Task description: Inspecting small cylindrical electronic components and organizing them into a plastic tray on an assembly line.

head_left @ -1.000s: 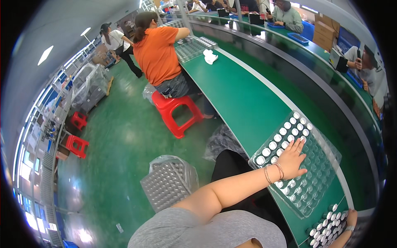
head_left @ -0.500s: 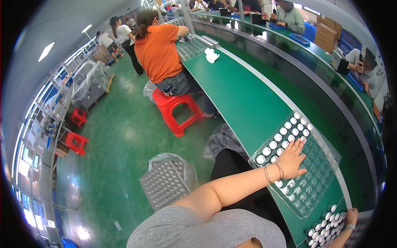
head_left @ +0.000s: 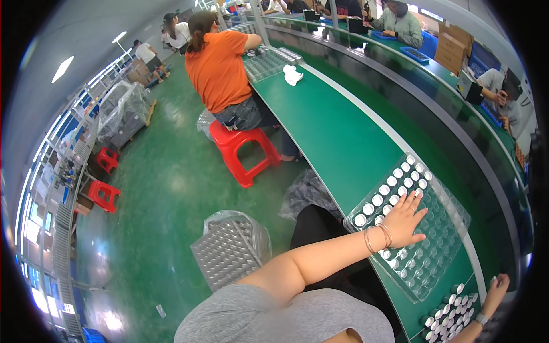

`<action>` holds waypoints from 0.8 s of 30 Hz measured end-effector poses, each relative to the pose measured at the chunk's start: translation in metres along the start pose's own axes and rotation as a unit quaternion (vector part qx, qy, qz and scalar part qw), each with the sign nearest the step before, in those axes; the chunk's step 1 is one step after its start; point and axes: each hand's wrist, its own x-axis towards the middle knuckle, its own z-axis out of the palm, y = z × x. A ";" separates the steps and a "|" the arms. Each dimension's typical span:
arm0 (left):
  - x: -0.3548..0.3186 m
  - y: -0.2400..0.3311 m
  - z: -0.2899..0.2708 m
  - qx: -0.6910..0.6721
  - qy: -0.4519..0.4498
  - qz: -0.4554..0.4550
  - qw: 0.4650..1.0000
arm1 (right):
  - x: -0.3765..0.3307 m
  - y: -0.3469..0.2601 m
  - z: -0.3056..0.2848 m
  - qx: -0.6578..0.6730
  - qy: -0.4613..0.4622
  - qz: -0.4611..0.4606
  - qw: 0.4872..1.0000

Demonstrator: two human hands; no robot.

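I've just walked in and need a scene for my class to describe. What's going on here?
A person's left hand lies spread on a clear plastic tray partly filled with white-topped round pieces. The right hand is beside a cluster of similar loose pieces on the green table; whether it grips something is too small to tell. Farther along, a person in orange sits at another tray.

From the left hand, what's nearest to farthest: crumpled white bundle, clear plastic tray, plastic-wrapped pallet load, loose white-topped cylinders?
1. Clear plastic tray: under the left hand.
2. Loose white-topped cylinders: lower right.
3. Crumpled white bundle: upper middle.
4. Plastic-wrapped pallet load: far left.
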 end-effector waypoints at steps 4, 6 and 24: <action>-0.004 -0.004 -0.002 -0.095 0.085 0.028 0.992 | -0.009 -0.229 -0.041 0.253 -0.019 0.087 0.963; 0.000 -0.006 -0.002 -0.119 0.154 0.063 0.979 | -0.024 -0.282 -0.029 0.426 -0.038 0.112 0.897; -0.003 -0.005 -0.027 -0.400 0.099 0.141 0.900 | -0.032 -0.437 0.061 0.708 -0.184 0.149 0.665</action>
